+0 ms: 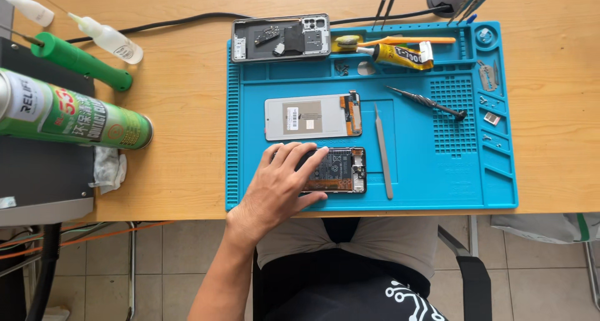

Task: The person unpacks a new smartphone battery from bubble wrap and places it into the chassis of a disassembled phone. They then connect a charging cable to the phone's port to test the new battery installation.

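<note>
My left hand (281,185) lies over the left part of an opened phone (340,170), whose circuit board and battery show. The fingers spread across the phone's top and the thumb sits against its near edge, holding it on the blue work mat (437,190). Just beyond the hand lies a detached screen panel (309,117), pale back side up, with an orange flex strip at its right end. Metal tweezers (383,152) lie to the right of both parts. My right hand is not in view.
A phone back frame (281,39), a glue tube (400,55) and a screwdriver (428,102) lie farther back on the mat. A green spray can (69,112), a green-handled tool (81,62), a dropper bottle (112,40) and a crumpled cloth (109,168) are at the left.
</note>
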